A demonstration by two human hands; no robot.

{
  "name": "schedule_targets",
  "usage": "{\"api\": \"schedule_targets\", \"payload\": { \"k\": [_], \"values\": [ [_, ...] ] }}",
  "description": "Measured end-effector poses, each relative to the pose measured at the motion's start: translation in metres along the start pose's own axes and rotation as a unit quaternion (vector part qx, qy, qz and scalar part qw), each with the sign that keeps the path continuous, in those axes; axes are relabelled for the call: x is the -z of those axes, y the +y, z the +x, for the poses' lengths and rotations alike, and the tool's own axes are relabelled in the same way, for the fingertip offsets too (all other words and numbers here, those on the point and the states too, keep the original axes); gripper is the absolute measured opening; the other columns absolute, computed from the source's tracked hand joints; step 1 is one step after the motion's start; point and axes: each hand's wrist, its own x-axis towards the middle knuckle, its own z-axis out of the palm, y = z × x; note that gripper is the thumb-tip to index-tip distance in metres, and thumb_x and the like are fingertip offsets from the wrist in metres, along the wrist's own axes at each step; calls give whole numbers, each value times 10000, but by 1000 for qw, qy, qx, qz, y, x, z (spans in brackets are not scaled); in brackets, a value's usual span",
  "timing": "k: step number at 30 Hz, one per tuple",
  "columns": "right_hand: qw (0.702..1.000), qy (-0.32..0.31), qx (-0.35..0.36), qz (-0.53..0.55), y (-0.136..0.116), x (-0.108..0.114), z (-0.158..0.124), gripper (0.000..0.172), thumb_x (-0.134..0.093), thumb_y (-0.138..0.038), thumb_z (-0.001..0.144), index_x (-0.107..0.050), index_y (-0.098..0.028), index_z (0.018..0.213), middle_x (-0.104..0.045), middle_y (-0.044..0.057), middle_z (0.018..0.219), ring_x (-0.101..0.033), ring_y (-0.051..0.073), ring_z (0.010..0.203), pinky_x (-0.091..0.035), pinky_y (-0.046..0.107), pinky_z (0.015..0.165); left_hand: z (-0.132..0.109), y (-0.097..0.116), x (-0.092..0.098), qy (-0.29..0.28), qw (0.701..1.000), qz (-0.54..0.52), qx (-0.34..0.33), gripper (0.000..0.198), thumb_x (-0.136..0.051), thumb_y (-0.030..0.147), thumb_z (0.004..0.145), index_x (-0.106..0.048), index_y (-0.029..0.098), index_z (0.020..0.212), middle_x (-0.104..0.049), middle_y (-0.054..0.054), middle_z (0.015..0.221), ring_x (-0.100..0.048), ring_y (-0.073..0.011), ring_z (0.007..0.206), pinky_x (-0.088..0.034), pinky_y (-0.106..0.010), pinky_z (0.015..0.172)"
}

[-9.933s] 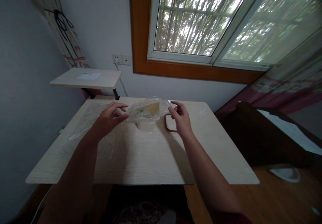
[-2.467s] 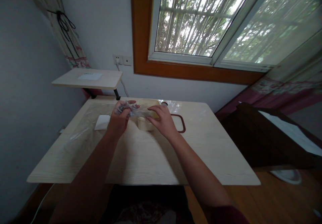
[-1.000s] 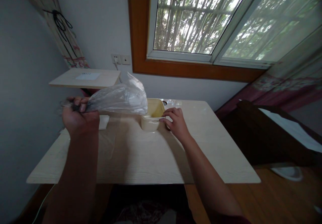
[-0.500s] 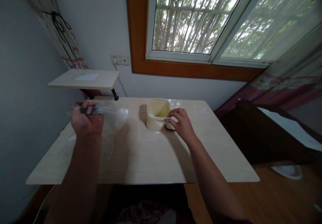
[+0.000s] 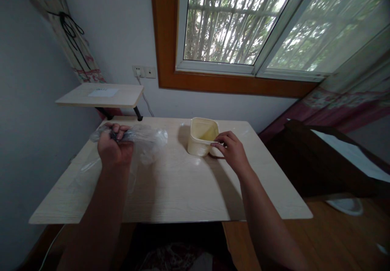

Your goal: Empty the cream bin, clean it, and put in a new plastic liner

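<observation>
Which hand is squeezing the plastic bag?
The left hand, closed in a fist around the bag. The right hand only touches the yellow tub.

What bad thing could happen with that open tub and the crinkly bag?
The cream tub stands open with only the right hand touching its rim, so a nudge might tip it. The clear plastic bag bunched in the left hand trails over the table and could slip from the grip.
</observation>
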Motion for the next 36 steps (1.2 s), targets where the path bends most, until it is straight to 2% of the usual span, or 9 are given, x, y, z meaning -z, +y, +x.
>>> {"api": "schedule_targets", "payload": {
  "k": [3, 9, 12, 18, 23, 28, 36],
  "values": [
    [1000, 3, -4, -14, 6, 5, -1, 208, -699, -415, 935, -707, -214, 880, -646, 78, 956, -621, 219, 829, -549, 394, 744, -5, -8, 0, -19, 1000, 14, -3, 242, -434, 16, 914, -517, 168, 744, -440, 55, 613, -347, -30, 448, -478, -147, 618],
    [999, 1, -17, -35, 22, 17, -3, 222, -684, -431, 940, -710, -214, 900, -651, 84, 980, -629, 222, 837, -554, 395, 742, -14, -20, -2, -65, 997, 31, 16, 221, -464, -8, 867, -543, 171, 765, -449, 52, 635, -381, -35, 476, -510, -171, 669],
    [999, 7, -17, -45, 32, 25, -4, 225, -685, -437, 938, -714, -216, 909, -655, 77, 974, -631, 211, 806, -560, 388, 735, -15, -24, -2, -70, 996, 47, 26, 198, -523, 4, 861, -549, 177, 768, -432, 60, 632, -378, -35, 477, -514, -169, 670],
    [997, 15, -12, -71, 46, 37, -3, 223, -696, -442, 928, -715, -224, 885, -671, 73, 941, -648, 218, 800, -570, 393, 745, -15, -28, -2, -68, 996, 51, 34, 227, -488, -13, 866, -562, 176, 764, -449, 52, 627, -371, -38, 482, -526, -165, 668],
    [997, -6, 1, -79, 50, 44, 0, 225, -672, -442, 944, -717, -227, 895, -687, 87, 956, -668, 236, 844, -571, 401, 770, -16, -30, -3, -55, 996, 57, 44, 245, -473, -20, 858, -565, 178, 746, -448, 52, 620, -368, -39, 470, -526, -159, 658],
    [997, -14, 1, -70, 51, 51, 0, 237, -681, -462, 934, -723, -231, 900, -695, 94, 957, -670, 246, 848, -572, 412, 782, -16, -33, -1, -75, 994, 47, 60, 227, -501, -14, 850, -578, 177, 756, -458, 51, 633, -379, -36, 474, -527, -169, 678],
    [998, -3, 2, -68, 52, 45, -5, 202, -679, -425, 944, -732, -231, 948, -701, 94, 1009, -685, 250, 904, -580, 419, 824, -18, -38, 0, -94, 992, 52, 67, 193, -546, 11, 870, -575, 176, 774, -453, 57, 642, -386, -31, 489, -514, -166, 676]
  ]
}}
